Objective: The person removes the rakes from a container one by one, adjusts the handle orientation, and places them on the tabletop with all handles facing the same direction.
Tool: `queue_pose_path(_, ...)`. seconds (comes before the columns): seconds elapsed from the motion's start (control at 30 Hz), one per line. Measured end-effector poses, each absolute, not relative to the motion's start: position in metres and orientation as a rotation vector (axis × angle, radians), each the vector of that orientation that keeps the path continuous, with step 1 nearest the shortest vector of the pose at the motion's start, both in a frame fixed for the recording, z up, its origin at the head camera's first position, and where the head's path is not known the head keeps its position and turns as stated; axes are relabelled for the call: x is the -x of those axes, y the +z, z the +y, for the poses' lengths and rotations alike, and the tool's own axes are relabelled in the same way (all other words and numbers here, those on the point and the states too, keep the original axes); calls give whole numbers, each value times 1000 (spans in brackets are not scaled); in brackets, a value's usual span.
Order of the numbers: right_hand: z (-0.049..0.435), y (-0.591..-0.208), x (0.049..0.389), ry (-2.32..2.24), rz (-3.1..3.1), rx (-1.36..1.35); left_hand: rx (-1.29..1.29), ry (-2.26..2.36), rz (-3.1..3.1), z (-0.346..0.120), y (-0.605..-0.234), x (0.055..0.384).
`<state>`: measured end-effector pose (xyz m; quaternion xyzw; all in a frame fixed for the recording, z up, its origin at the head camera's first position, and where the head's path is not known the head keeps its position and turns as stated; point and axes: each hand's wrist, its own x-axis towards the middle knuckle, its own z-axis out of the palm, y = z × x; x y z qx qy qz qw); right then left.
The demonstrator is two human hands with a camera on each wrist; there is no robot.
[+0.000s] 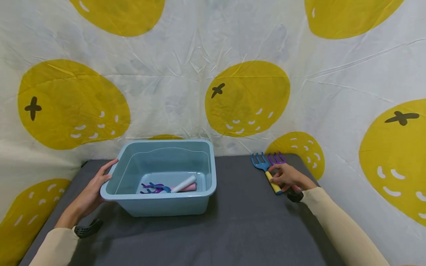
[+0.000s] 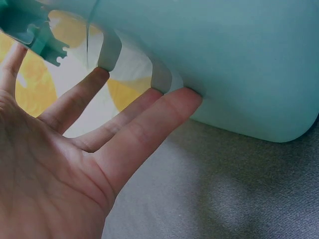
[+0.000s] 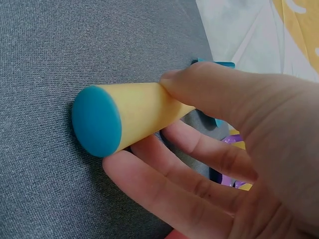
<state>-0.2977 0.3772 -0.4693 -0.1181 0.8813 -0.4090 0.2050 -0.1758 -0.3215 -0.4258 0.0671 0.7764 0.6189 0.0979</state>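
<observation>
My right hand (image 1: 287, 176) pinches the yellow handle (image 3: 144, 107) of a blue-tined hand fork (image 1: 261, 162), thumb on one side and fingers on the other. The fork lies on the dark cloth, tines pointing away. Just right of it is a purple hand fork (image 1: 277, 158), mostly hidden behind my hand. At the left, my left hand (image 2: 89, 144) touches the outside of a light blue basin (image 1: 166, 207) with spread, straight fingers. Inside the basin lie a blue fork with a white handle (image 1: 184, 183) and a purple fork with a pink handle (image 1: 190, 187).
Dark grey cloth (image 1: 233, 229) covers the table. Behind and at both sides hangs a white sheet (image 1: 166, 99) printed with large yellow fruit. Each wrist wears a black band (image 1: 88, 229).
</observation>
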Motion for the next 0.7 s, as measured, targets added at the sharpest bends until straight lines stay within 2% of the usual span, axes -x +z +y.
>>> queue_pose_path(0.53,374,-468,296,-1142,2456,324,-218,1825,2298,-329,-431,185)
queue_pose_path(0.7,371,-455,297,-1055,2421,349,-227,1826,2290,-329,-429,190)
